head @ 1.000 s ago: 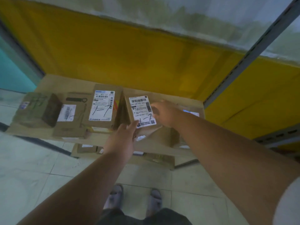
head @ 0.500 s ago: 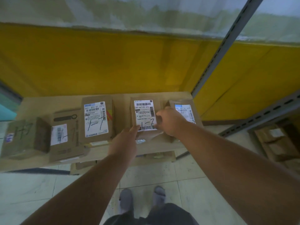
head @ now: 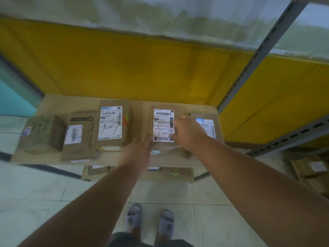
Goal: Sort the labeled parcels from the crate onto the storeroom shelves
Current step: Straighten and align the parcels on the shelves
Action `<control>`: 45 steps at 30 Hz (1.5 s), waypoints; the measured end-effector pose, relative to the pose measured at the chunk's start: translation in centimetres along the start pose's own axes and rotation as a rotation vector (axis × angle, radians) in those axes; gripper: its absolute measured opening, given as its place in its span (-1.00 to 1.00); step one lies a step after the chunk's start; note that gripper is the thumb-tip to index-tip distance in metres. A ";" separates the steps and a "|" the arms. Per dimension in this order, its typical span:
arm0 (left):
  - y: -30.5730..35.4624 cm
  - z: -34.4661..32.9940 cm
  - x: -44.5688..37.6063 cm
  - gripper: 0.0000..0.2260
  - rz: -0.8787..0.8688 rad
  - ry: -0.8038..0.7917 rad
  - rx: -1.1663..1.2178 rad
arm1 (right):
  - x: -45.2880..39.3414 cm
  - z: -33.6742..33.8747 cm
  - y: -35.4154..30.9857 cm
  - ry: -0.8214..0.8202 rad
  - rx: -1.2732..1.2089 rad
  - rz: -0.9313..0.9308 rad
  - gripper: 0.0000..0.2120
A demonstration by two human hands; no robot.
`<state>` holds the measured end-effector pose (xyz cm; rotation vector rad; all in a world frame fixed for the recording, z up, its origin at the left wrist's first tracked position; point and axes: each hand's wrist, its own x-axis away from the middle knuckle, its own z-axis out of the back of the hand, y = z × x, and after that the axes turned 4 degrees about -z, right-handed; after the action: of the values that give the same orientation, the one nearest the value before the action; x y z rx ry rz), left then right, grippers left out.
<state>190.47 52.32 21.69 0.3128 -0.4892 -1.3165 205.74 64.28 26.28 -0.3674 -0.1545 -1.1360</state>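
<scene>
So the 1-7 parcel (head: 164, 125) sits on the shelf (head: 53, 102) between both hands: right hand (head: 189, 133) fingers curl on its edge, left hand (head: 137, 152) fingers straight alongside. I'd square it up, label facing out.

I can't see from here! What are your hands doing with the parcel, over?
Both hands on the 1-7 parcel: left hand open at its near-left corner, right hand over its right edge, grip unclear. Parcel sits on shelf. Neighbouring parcels close either side.

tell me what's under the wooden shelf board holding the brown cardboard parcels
Under the wooden shelf board a lower shelf holds more brown cardboard parcels; only their front edges show, the rest being covered by the board and the left arm.
</scene>
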 end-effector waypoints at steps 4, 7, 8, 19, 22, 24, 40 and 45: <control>-1.6 2.0 2.7 -0.55 0.110 0.122 0.064 | -0.2 0.9 -3.0 0.001 0.053 0.162 -0.48; -4.7 4.0 4.2 -0.67 0.200 0.238 0.069 | -0.7 0.8 -6.7 -0.013 0.060 0.260 -0.46; -5.9 4.7 4.4 -0.66 0.232 0.258 0.059 | -1.0 0.6 -8.0 -0.026 0.036 0.277 -0.47; -14.4 8.0 -0.6 -0.34 0.073 -0.036 0.052 | -6.5 -1.6 -16.2 -0.183 -0.015 0.115 -0.34; -15.2 8.0 -1.0 -0.36 0.010 -0.071 0.005 | -6.1 -2.4 -16.5 -0.150 -0.035 0.061 -0.38; -15.1 8.0 -1.1 -0.36 -0.030 -0.088 -0.011 | -5.7 -2.8 -16.2 -0.138 -0.034 0.030 -0.38; -17.1 10.1 0.5 -0.39 -0.042 -0.111 0.022 | -3.0 -3.3 -17.4 0.028 0.132 0.039 -0.47; -19.6 14.6 -0.8 -0.60 -0.130 -0.102 -0.101 | -0.3 -4.0 -21.1 0.058 -0.072 0.067 -0.59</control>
<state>166.31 49.35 24.57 0.1967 -0.4921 -1.4840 186.22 55.26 26.85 -0.4000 -0.0497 -1.0864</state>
